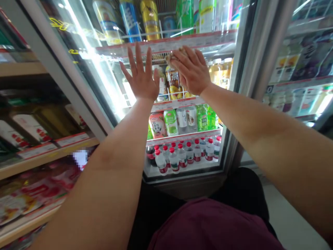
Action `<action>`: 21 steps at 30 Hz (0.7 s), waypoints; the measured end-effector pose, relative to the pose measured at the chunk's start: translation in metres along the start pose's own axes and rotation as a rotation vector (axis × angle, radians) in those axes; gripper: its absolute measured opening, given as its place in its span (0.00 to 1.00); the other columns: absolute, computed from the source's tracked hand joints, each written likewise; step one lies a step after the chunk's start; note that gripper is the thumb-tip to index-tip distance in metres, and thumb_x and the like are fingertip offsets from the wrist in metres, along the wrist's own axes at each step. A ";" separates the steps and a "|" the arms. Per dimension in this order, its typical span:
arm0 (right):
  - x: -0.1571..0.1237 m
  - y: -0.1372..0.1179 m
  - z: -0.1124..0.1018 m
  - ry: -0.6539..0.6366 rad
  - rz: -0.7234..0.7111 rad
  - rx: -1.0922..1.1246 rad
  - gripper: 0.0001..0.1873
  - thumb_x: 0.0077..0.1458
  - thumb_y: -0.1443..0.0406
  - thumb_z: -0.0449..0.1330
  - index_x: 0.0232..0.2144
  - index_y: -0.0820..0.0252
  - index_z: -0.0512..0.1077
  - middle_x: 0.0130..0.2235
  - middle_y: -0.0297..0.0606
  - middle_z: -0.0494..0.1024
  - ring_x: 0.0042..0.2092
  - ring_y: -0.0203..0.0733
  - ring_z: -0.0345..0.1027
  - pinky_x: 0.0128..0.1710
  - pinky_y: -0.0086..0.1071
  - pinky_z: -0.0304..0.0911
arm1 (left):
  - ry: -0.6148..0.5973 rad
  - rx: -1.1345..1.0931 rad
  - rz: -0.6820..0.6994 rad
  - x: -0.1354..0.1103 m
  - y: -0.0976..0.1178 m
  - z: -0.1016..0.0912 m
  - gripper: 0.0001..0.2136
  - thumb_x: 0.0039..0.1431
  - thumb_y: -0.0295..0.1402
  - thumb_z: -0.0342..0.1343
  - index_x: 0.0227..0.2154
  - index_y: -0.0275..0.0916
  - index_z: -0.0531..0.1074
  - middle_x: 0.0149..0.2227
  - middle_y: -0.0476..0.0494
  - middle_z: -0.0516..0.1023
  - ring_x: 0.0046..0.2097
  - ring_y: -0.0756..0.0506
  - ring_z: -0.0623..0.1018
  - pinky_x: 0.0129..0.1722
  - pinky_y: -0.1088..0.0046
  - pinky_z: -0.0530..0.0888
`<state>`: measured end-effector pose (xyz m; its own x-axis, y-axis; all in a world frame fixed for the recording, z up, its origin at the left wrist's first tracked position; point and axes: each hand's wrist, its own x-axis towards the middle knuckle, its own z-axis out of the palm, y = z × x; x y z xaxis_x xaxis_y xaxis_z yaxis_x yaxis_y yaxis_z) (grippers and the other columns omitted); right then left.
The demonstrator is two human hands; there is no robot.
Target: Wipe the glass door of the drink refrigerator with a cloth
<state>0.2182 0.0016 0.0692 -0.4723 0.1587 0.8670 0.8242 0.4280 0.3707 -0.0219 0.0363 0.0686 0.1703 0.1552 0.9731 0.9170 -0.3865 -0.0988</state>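
My left hand (142, 80) is raised in front of the glass door (104, 86) of a lit drinks cooler, fingers spread and palm toward the pane; it appears to rest on the glass. To its right, my right hand (195, 71) lies over a crumpled, brownish cloth (173, 59) held up at the same door. Only the cloth's edge shows past the fingers; the rest is hidden under the hand. Behind the pane, between both hands, stands a dark bottle with a yellow-fruit label (173, 80).
Inside the cooler are several tall cans (151, 21) on top, cartons and cans (171, 122) lower down, and red-capped water bottles (174, 159) at the bottom. A wooden shelf (52, 156) with dark bottles stands close on the left. Another cooler (299, 83) adjoins on the right.
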 end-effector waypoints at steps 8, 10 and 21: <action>-0.001 -0.003 0.005 0.153 0.170 0.000 0.35 0.69 0.61 0.45 0.74 0.54 0.68 0.77 0.31 0.64 0.79 0.52 0.53 0.79 0.55 0.49 | -0.009 -0.004 -0.058 -0.001 0.005 -0.007 0.32 0.78 0.35 0.48 0.80 0.48 0.51 0.81 0.72 0.36 0.78 0.53 0.18 0.72 0.61 0.09; -0.003 -0.003 0.007 0.135 0.005 0.036 0.34 0.68 0.61 0.45 0.71 0.55 0.71 0.75 0.33 0.67 0.78 0.53 0.56 0.79 0.56 0.50 | -0.056 -0.066 -0.093 -0.002 0.012 -0.018 0.32 0.77 0.36 0.48 0.80 0.49 0.53 0.81 0.66 0.38 0.80 0.49 0.26 0.75 0.59 0.13; -0.008 0.000 0.011 0.009 -0.100 0.102 0.34 0.66 0.64 0.52 0.72 0.51 0.69 0.77 0.35 0.65 0.80 0.57 0.50 0.79 0.65 0.46 | -0.113 -0.118 -0.149 -0.001 0.024 -0.036 0.33 0.74 0.34 0.52 0.80 0.49 0.57 0.81 0.60 0.42 0.81 0.46 0.32 0.77 0.52 0.19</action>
<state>0.2187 0.0102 0.0592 -0.5478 0.1031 0.8302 0.7367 0.5296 0.4204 -0.0132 -0.0059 0.0732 0.0810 0.3166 0.9451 0.8877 -0.4540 0.0760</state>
